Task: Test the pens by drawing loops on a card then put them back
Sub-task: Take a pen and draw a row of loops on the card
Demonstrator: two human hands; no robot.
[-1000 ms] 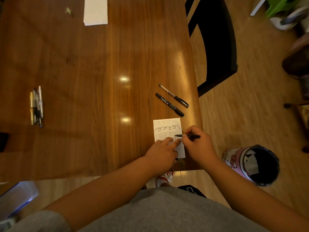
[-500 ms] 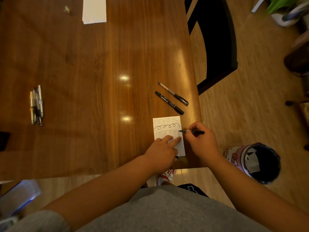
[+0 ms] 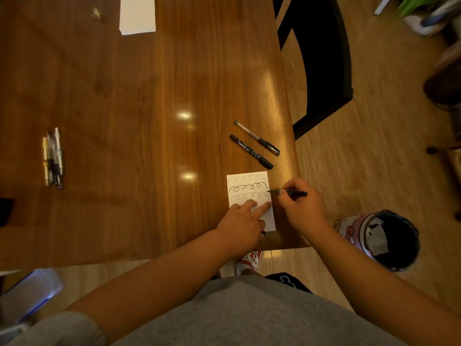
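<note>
Now the right hand point(image 3: 303, 211) pinches the black pen point(image 3: 289, 192), likely light and stiff, near its tip at the card point(image 3: 247, 188) edge, while the left hand point(image 3: 240, 223) pins that card with straight fingers point(image 3: 262, 208) to the bench point(image 3: 149, 121).

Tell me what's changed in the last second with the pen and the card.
The right hand carried the pen rightward along the third row of loops. Its tip is now at the right edge of the card, and the row reaches farther right. Nothing was picked up or let go. The left hand stays pressing the card, and the two pens beyond it and the bundle at the left lie as before.
</note>
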